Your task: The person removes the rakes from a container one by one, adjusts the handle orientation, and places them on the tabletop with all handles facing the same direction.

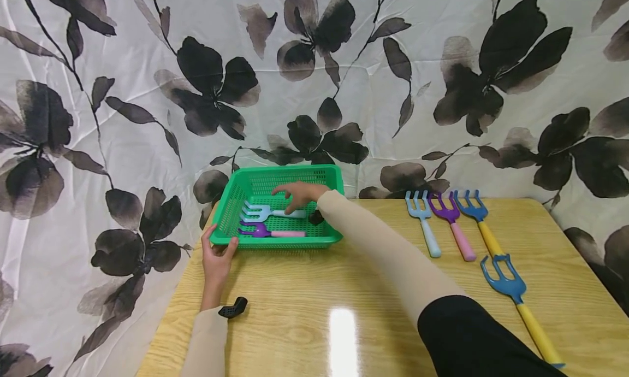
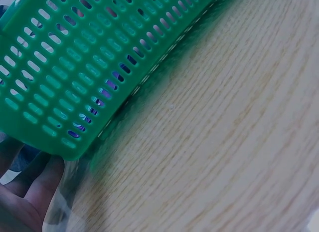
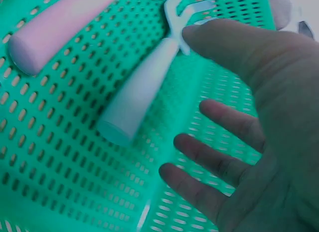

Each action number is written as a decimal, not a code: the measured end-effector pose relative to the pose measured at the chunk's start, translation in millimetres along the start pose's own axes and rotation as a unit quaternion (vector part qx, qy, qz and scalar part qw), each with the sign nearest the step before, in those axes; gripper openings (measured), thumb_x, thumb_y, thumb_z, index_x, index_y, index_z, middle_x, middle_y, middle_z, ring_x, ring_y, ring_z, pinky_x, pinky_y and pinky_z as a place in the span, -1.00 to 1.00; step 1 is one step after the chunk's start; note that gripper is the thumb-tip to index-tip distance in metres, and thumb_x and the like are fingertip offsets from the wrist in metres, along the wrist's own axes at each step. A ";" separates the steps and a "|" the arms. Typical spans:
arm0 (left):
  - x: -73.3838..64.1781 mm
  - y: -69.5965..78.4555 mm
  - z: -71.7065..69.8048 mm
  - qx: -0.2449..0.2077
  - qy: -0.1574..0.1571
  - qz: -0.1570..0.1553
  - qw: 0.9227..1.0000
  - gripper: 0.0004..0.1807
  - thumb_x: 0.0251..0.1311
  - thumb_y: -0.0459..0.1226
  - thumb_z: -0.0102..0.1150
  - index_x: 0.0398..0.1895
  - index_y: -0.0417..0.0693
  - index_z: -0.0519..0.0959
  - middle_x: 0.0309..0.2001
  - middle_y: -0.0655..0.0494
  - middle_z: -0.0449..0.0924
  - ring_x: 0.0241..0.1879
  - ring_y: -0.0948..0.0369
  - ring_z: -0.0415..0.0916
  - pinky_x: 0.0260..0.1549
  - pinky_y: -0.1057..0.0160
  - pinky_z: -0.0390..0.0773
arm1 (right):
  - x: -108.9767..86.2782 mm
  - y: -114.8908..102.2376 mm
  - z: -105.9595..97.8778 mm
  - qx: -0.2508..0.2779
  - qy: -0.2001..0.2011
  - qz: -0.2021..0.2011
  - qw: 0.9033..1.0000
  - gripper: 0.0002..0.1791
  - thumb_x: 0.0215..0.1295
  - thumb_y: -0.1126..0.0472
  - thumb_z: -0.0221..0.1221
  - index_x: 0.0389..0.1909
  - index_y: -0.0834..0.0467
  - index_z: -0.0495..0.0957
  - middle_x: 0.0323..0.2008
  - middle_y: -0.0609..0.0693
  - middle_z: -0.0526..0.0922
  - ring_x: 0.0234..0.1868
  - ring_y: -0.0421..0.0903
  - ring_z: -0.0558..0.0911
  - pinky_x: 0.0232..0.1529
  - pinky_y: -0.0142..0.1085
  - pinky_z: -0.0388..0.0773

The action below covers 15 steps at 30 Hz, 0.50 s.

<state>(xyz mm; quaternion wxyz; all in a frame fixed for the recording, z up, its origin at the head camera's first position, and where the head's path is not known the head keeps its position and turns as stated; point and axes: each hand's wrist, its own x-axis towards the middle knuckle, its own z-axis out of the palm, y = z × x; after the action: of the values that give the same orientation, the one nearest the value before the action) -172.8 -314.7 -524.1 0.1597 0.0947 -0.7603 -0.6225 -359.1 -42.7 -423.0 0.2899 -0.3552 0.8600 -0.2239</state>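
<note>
A green perforated basket stands on the table. Inside it lie a light blue hand fork and, nearer its front wall, a purple hand fork with a pink handle. My left hand holds the basket's front left corner, thumb on the front side and fingers round the left side. Over the basket, my right hand has its fingers spread with nothing between them. In the right wrist view its thumb overlaps the neck of the light blue fork; whether they touch, I cannot tell.
On the right of the wooden table lie another light blue fork, another purple fork with a pink handle, and two blue forks with yellow handles, one farther back and one nearer. A floral cloth hangs behind.
</note>
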 end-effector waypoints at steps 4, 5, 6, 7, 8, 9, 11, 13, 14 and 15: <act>-0.9 1.1 -1.4 -0.001 0.001 -0.005 1.000 -0.20 0.35 -0.18 0.35 0.57 0.27 0.17 0.27 -0.24 0.49 0.11 0.15 0.50 -0.14 0.54 0.52 | 5.5 3.4 10.2 -0.010 -0.010 0.010 1.000 -0.21 0.40 0.11 0.35 0.56 -0.17 0.22 0.44 0.22 0.38 0.41 0.16 0.41 0.26 0.09 0.44; -1.2 1.5 -1.7 -0.002 -0.001 -0.007 1.000 -0.19 0.36 -0.19 0.34 0.58 0.25 0.16 0.28 -0.25 0.49 0.11 0.15 0.50 -0.14 0.54 0.52 | 6.6 4.0 12.2 -0.010 -0.011 0.011 1.000 -0.22 0.40 0.13 0.34 0.56 -0.16 0.22 0.44 0.21 0.38 0.41 0.15 0.41 0.26 0.08 0.44; -1.2 1.4 -2.0 -0.003 -0.003 -0.008 1.000 -0.19 0.36 -0.20 0.33 0.59 0.24 0.15 0.29 -0.27 0.48 0.11 0.15 0.49 -0.13 0.55 0.51 | 7.7 4.3 14.3 -0.012 -0.013 0.008 1.000 -0.22 0.40 0.15 0.34 0.56 -0.13 0.22 0.43 0.21 0.39 0.41 0.15 0.40 0.27 0.08 0.43; -1.2 1.6 -2.3 -0.005 -0.004 -0.009 1.000 -0.18 0.36 -0.21 0.33 0.59 0.23 0.14 0.29 -0.28 0.48 0.12 0.15 0.49 -0.12 0.55 0.51 | 9.1 4.5 15.9 -0.015 -0.014 0.008 1.000 -0.23 0.41 0.17 0.33 0.56 -0.12 0.23 0.43 0.20 0.40 0.41 0.14 0.41 0.27 0.07 0.43; -1.3 1.7 -2.5 -0.007 -0.004 -0.010 1.000 -0.18 0.37 -0.21 0.32 0.60 0.22 0.13 0.29 -0.29 0.48 0.12 0.14 0.49 -0.12 0.55 0.51 | 10.3 4.0 17.3 -0.018 -0.016 0.007 1.000 -0.23 0.41 0.18 0.33 0.56 -0.12 0.23 0.42 0.20 0.41 0.41 0.13 0.41 0.27 0.06 0.44; -1.1 1.9 -2.6 -0.008 -0.003 -0.010 1.000 -0.18 0.37 -0.22 0.32 0.60 0.22 0.13 0.29 -0.29 0.48 0.12 0.13 0.48 -0.12 0.55 0.51 | 11.5 3.4 18.6 -0.022 -0.019 0.005 1.000 -0.24 0.42 0.19 0.32 0.56 -0.10 0.24 0.41 0.20 0.42 0.40 0.12 0.42 0.26 0.05 0.44; -0.4 2.0 -2.8 -0.010 -0.001 -0.010 1.000 -0.19 0.37 -0.22 0.32 0.59 0.23 0.14 0.29 -0.30 0.48 0.13 0.11 0.48 -0.11 0.54 0.51 | 13.5 1.7 20.8 -0.030 -0.023 0.006 0.999 -0.26 0.42 0.21 0.31 0.55 -0.11 0.26 0.39 0.20 0.45 0.38 0.10 0.45 0.25 0.02 0.46; 0.6 1.8 -2.7 -0.007 0.001 -0.010 1.000 -0.19 0.36 -0.20 0.33 0.59 0.25 0.15 0.28 -0.27 0.49 0.14 0.10 0.49 -0.11 0.54 0.52 | 14.9 -0.3 22.4 -0.042 -0.027 0.010 0.999 -0.27 0.43 0.23 0.30 0.54 -0.12 0.27 0.39 0.18 0.45 0.36 0.06 0.47 0.23 -0.02 0.49; 1.1 1.5 -2.5 -0.005 0.000 -0.010 1.000 -0.19 0.36 -0.19 0.33 0.59 0.26 0.15 0.28 -0.26 0.48 0.15 0.08 0.49 -0.11 0.53 0.51 | 15.6 -1.2 23.2 -0.045 -0.029 0.011 0.998 -0.28 0.43 0.23 0.30 0.54 -0.12 0.28 0.39 0.17 0.44 0.35 0.05 0.48 0.22 -0.03 0.50; 1.7 1.2 -2.6 -0.004 0.000 -0.010 1.000 -0.19 0.36 -0.18 0.34 0.58 0.27 0.15 0.29 -0.25 0.48 0.16 0.07 0.49 -0.11 0.53 0.52 | 16.2 -1.8 24.0 -0.048 -0.029 0.014 0.998 -0.28 0.43 0.24 0.29 0.53 -0.13 0.29 0.40 0.16 0.43 0.35 0.03 0.48 0.21 -0.05 0.51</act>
<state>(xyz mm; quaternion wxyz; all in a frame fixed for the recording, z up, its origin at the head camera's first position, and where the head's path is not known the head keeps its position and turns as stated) -173.4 -317.4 -522.3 0.1540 0.1019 -0.7568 -0.6271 -351.8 -60.1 -445.0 0.3010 -0.3629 0.8657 -0.1681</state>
